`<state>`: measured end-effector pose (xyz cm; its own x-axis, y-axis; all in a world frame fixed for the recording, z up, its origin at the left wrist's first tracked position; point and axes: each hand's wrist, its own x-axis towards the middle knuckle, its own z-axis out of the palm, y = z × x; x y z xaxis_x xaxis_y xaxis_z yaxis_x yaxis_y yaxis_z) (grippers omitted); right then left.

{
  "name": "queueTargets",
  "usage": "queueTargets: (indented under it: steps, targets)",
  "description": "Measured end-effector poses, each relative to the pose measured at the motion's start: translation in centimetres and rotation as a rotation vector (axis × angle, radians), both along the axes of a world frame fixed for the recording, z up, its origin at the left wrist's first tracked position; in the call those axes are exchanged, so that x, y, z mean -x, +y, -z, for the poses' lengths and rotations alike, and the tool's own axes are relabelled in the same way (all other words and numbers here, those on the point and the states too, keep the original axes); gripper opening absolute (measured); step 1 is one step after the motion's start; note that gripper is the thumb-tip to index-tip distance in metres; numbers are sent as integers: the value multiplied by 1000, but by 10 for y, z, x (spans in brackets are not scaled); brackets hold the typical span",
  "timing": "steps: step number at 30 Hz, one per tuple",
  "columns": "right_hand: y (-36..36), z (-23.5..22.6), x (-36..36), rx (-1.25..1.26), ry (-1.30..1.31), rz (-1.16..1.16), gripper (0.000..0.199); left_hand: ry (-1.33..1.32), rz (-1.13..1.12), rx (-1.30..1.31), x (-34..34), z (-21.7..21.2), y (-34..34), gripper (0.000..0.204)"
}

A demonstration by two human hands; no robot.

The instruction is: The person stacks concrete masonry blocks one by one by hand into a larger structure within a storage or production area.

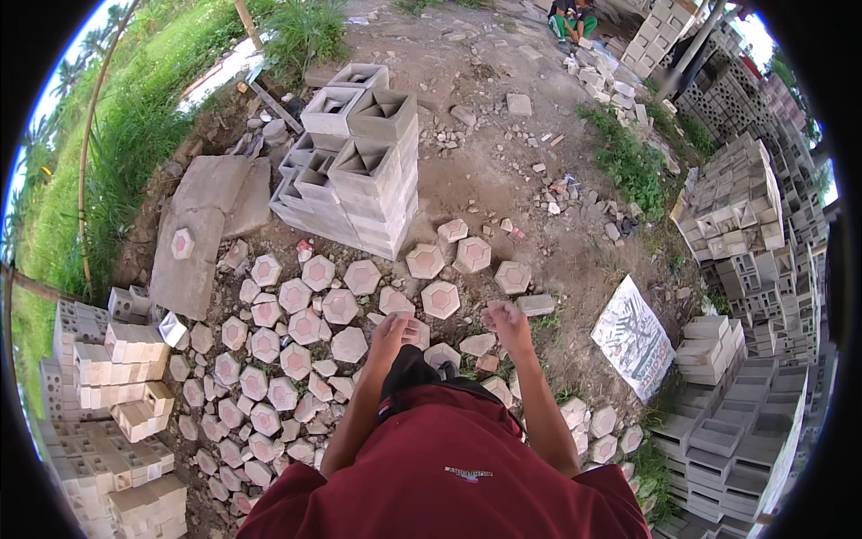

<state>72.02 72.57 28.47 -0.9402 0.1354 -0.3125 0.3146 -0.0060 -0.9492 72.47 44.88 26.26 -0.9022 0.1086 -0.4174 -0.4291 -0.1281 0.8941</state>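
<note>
My left hand [393, 336] hangs low over the paved ground, its fingers loosely bent and apart with nothing in them. Just beyond its fingertips lies a hexagonal paving block [396, 302] with a pinkish middle. To the right, my right hand [507, 323] is held out with slightly curled fingers, also holding nothing that I can see. Beside it rests a grey rectangular block [536, 305]. Between and ahead of the hands sits another hexagonal paver [440, 299], with a further hexagonal paver [425, 261] behind it. Neither hand visibly touches a block.
Ahead stands a stack of hollow concrete blocks [359, 171]. Many hexagonal pavers [295, 361] cover the left ground. A concrete slab [193, 242] lies beyond them. At right are a printed white sack [634, 337] and block piles [718, 427]. A person [572, 22] crouches far off.
</note>
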Motion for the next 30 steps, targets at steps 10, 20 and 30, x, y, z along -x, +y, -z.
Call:
queueTargets:
  steps: [10,20,30]
  targets:
    - [28,37,194,-6,-62,-159,18,-153,-170,-91,179,30,39,24]
    - [26,0,479,78,-53,-210,22,73,-303,-111,456,-17,31,35]
    - [12,33,637,90,-363,-451,31,-46,-544,-101,513,9,-3,32]
